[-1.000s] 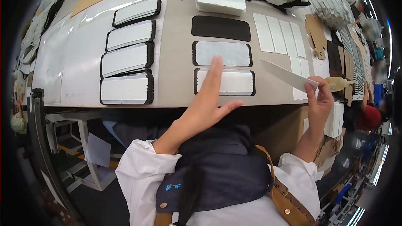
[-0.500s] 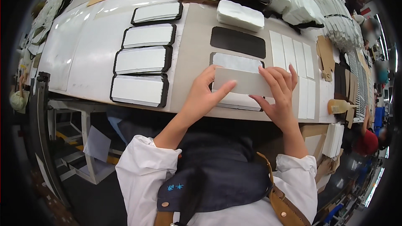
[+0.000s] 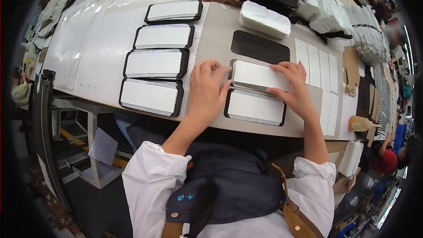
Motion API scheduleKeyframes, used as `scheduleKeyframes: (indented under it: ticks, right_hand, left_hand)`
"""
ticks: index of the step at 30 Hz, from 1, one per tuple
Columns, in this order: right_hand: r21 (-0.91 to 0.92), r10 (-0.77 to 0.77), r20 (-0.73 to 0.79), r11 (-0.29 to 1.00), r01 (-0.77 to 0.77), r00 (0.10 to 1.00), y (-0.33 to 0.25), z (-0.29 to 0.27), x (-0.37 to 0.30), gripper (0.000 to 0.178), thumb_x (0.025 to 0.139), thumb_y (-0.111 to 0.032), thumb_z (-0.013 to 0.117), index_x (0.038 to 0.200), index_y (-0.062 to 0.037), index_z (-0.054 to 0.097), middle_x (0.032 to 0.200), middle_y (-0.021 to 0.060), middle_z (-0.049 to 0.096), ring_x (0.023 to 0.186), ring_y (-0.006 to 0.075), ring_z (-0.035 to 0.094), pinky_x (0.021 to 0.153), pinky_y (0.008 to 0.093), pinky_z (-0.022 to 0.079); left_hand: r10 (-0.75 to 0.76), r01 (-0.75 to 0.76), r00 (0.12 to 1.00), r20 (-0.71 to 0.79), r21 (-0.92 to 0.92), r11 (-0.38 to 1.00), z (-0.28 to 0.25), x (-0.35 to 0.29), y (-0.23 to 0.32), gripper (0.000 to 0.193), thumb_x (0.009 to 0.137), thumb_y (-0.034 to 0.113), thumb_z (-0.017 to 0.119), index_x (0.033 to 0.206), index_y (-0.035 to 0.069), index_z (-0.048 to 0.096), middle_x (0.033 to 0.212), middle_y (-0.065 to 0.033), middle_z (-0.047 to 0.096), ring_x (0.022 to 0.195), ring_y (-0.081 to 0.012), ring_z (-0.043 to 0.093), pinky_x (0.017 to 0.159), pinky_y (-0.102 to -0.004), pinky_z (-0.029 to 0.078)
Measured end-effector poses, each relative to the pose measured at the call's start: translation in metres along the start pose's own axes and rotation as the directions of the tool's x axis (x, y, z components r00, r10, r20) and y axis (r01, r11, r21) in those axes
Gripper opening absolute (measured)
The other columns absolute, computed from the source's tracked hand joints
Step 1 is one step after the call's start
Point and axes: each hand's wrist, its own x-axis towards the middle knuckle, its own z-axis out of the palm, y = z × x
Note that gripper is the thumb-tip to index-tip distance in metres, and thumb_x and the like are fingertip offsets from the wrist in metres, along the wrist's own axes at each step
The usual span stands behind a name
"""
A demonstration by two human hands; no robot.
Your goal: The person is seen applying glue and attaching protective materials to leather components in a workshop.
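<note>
A white rectangular panel lies on a black-edged piece in the middle of the grey table top. My left hand presses against the panel's left end, fingers curled. At its right end my right hand rests with the fingers spread over the corner. Just below sits another black-edged piece with a white panel. Above lies a bare black piece.
Several finished black-edged white pieces lie in a column on a white sheet at the left. White strips lie in a row at the right. A stack of white panels stands behind. A yellow glue bottle lies at the right edge.
My right hand brought a white panel from the right over the middle piece. Both hands now sit at its two ends, with the panel laid flat on the black-edged piece.
</note>
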Motion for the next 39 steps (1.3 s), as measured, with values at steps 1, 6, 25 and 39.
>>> scheduleKeyframes:
  ticks: [1,6,25,39]
  right_hand:
    - [0.008,-0.01,-0.001,1.0,0.01,1.0,0.001,0.002,0.001,0.059,0.079,-0.026,0.086,0.131,-0.0085,0.065,0.123,0.0072,0.059,0.123,0.0257,0.053,0.127,0.0531,0.011]
    - [0.004,-0.014,0.0,1.0,0.014,1.0,0.004,0.008,0.004,0.06,0.077,-0.026,0.087,0.131,-0.0089,0.065,0.121,0.007,0.059,0.121,0.0264,0.052,0.126,0.0529,0.013]
    - [-0.048,-0.017,0.014,0.999,0.018,1.0,0.005,0.012,0.004,0.061,0.077,-0.024,0.087,0.131,-0.0093,0.065,0.122,0.0077,0.058,0.121,0.0275,0.052,0.126,0.0541,0.013]
    - [0.08,0.098,-0.015,0.992,-0.096,0.995,0.019,-0.001,-0.001,0.049,0.087,-0.024,0.08,0.131,-0.0122,0.065,0.112,0.0039,0.061,0.118,0.0234,0.054,0.125,0.053,0.011]
  left_hand:
    - [-0.002,0.002,1.0,0.003,0.0,1.0,0.0,0.0,0.0,0.033,0.087,0.009,0.075,0.118,0.007,0.067,0.12,-0.0114,0.054,0.117,-0.0332,0.05,0.101,-0.0464,0.041]
    - [-0.039,0.039,0.999,-0.011,-0.002,0.999,0.0,-0.001,0.003,0.031,0.087,0.006,0.074,0.117,0.009,0.069,0.121,-0.01,0.056,0.119,-0.0324,0.049,0.104,-0.0456,0.039]
    - [-0.059,0.059,0.998,-0.011,-0.013,0.998,0.002,0.001,0.004,0.032,0.089,0.005,0.071,0.12,0.012,0.071,0.121,-0.0104,0.056,0.119,-0.0327,0.049,0.103,-0.0459,0.039]
    - [-0.004,0.003,1.0,0.014,0.099,0.995,0.007,0.003,0.004,0.033,0.089,0.006,0.071,0.121,0.017,0.073,0.121,-0.0095,0.053,0.115,-0.031,0.049,0.101,-0.0456,0.041]
